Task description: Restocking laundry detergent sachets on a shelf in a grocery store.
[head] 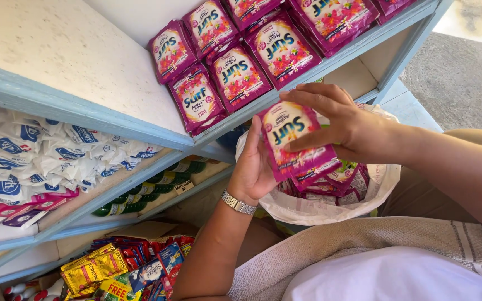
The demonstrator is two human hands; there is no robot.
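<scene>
Above the white plastic bag (389, 184), which contains more magenta sachets, both hands hold a small stack of magenta detergent sachets (297, 142). The left hand (255, 167) cups the stack from behind; the right hand (341, 120) pinches its top. Matching sachets (235, 72) lie in rows on the pale blue shelf (85, 120).

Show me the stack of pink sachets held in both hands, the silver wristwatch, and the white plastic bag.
Stack of pink sachets (297, 146), head view, front of top sachet.
Silver wristwatch (239, 203), head view, metal band.
White plastic bag (308, 212), head view, front rim.
</scene>
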